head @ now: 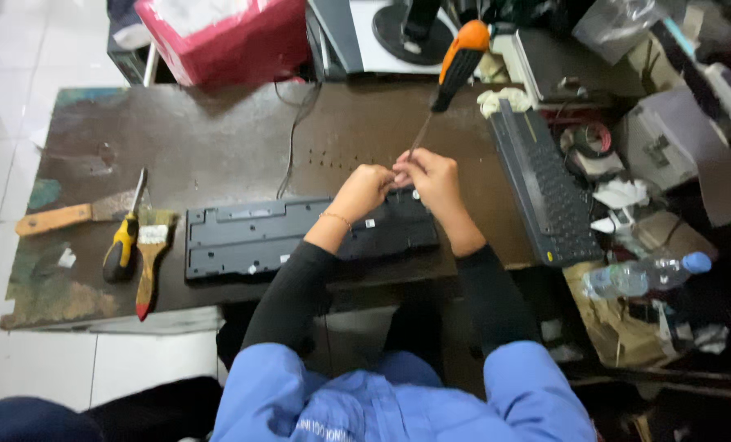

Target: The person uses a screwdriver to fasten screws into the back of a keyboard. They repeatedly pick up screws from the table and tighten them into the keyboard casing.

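both hands [406, 182] pinch screwdriver [455, 69] shaft over keyboard [242, 237], worn dark bench [202, 139], tiled floor [22, 49].

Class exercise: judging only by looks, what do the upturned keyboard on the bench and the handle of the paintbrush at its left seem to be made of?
Upturned keyboard: probably moulded plastic, matt black, with ribs and recesses pressed into its underside. Paintbrush handle: apparently varnished wood, warm orange-brown, with a red-dipped tip. Both are guesses from colour and surface alone.

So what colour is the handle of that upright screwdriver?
Orange and black handle, clearest in the head view.
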